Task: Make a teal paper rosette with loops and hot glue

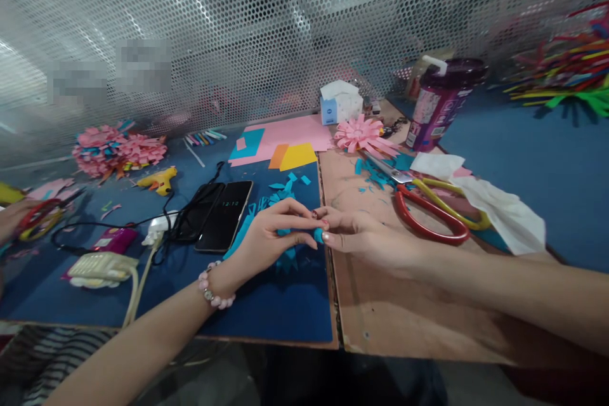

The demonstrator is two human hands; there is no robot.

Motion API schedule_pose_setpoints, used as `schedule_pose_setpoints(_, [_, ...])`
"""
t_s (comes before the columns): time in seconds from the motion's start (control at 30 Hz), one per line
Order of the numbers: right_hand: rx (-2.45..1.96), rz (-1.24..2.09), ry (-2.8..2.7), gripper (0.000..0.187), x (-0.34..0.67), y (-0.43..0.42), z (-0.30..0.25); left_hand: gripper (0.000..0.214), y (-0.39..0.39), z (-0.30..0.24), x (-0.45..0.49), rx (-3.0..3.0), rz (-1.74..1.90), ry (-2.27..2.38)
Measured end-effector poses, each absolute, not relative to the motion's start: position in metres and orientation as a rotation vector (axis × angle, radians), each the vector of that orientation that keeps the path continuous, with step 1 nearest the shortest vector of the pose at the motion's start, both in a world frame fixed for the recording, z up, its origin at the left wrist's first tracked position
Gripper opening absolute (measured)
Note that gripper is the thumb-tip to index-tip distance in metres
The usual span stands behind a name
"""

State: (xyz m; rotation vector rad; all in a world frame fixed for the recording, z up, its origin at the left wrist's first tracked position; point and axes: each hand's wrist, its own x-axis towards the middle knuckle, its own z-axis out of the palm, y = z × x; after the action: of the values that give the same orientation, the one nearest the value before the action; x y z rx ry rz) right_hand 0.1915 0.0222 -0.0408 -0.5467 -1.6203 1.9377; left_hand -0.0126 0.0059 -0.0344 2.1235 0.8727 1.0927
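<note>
A small rolled piece of blue paper [319, 236] is pinched in front of me, above the seam between two table boards. My right hand [354, 233] is closed on it, with thumb and fingertips pressed against it. My left hand [278, 228], a beaded bracelet on its wrist, meets it from the left, fingers curled round the same roll. Partly hidden under my left hand, fringed blue paper [287, 260] lies on the blue board. Right of my hands are large scissors [431, 219] with red and yellow handles, beside blue paper scraps [380, 172].
A phone [228, 216], cables, a power strip [102, 268] and a yellow glue gun [159, 181] lie left. Paper sheets [290, 133], a tissue box [340, 104], a pink paper flower [360, 134] and a purple cup [440, 104] stand behind. Another person's hand [14, 219] is at far left.
</note>
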Motion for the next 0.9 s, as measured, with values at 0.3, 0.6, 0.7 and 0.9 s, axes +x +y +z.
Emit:
schedule_pose_setpoints(0.3, [-0.543, 1.935, -1.633, 0.029, 0.1929, 0.0226, -0.0413, 0.027, 0.0055, -0.0352, -0.0138, 2.124, 1.076, 0.851])
schedule_pose_setpoints(0.6, [-0.498, 1.925, -1.673, 0.026, 0.1934, 0.0246, -0.0439, 0.026, 0.0050, -0.0350, -0.0136, 2.115, 1.068, 0.857])
schedule_pose_setpoints(0.7, [-0.486, 1.925, -1.678, 0.028, 0.1935, 0.0252, -0.0450, 0.024, 0.0048, -0.0342, -0.0132, 2.121, 1.069, 0.856])
schedule_pose_setpoints(0.9, [-0.465, 1.928, -1.677, 0.027, 0.1940, 0.0250, -0.0434, 0.023, 0.0045, -0.0340, -0.0132, 2.117, 1.052, 0.853])
